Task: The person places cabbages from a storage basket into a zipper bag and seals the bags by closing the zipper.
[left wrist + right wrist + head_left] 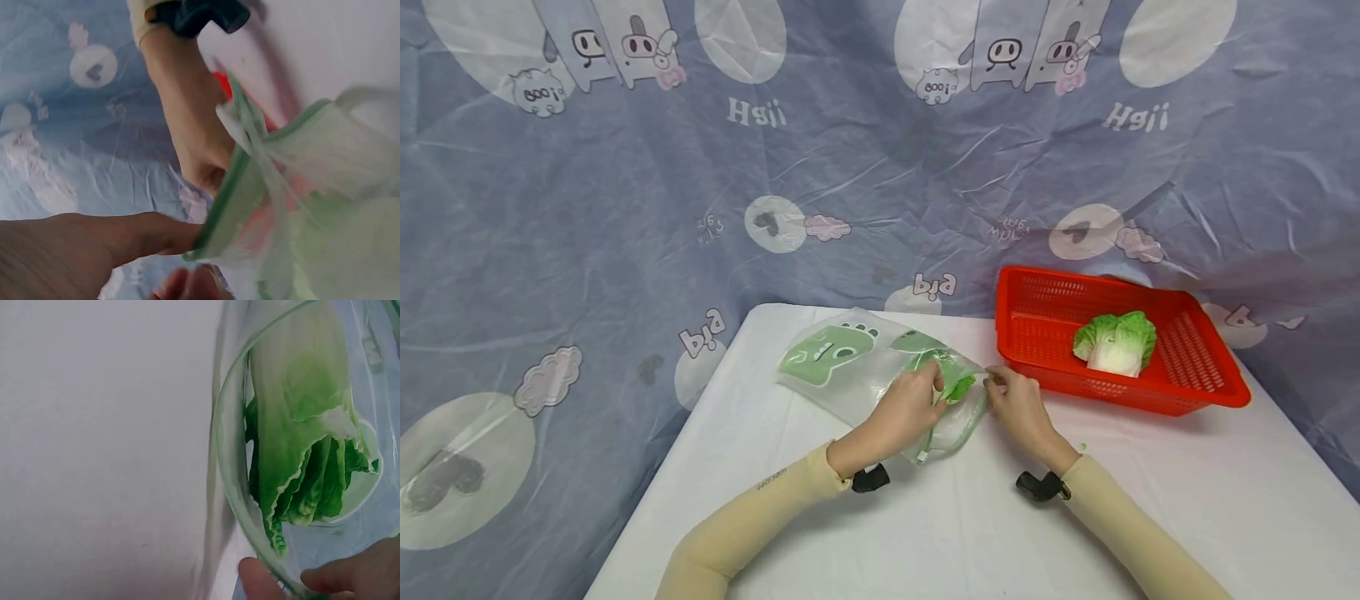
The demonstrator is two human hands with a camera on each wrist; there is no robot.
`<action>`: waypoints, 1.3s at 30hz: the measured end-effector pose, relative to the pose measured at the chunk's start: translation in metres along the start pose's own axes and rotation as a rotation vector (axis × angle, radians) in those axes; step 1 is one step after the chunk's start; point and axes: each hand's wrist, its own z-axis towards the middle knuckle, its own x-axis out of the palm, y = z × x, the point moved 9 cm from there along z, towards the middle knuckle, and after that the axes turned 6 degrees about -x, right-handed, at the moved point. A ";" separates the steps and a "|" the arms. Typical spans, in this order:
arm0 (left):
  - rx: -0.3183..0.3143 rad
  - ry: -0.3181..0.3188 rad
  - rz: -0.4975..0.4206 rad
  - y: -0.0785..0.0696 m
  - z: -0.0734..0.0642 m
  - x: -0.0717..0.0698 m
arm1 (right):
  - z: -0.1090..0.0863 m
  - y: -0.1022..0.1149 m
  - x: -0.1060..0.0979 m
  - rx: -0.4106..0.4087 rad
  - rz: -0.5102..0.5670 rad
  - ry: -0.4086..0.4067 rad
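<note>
White tabletop (955,542) lay beneath outstretched, beige-sleeved arms (760,508); left hand (904,404) and right hand (1024,412) pinched a translucent, green-rimmed plastic bag (859,387) around leafy pale-green cabbage (306,406).

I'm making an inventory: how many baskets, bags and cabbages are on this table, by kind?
Red basket: 1
Clear zip bag: 1
Cabbages: 2 (basket's cabbage, bagged cabbage)
Total: 4
</note>
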 end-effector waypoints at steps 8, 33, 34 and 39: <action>0.027 0.147 0.387 -0.004 -0.044 0.020 | -0.002 0.000 -0.018 -0.005 0.017 -0.145; -0.036 -0.567 0.205 -0.006 -0.001 -0.171 | 0.042 0.110 -0.118 -0.084 0.328 -0.457; -0.038 -0.568 0.198 -0.004 0.002 -0.173 | 0.044 0.113 -0.120 -0.082 0.336 -0.459; -0.051 -0.585 0.148 0.005 0.012 -0.179 | 0.056 0.121 -0.127 -0.076 0.367 -0.468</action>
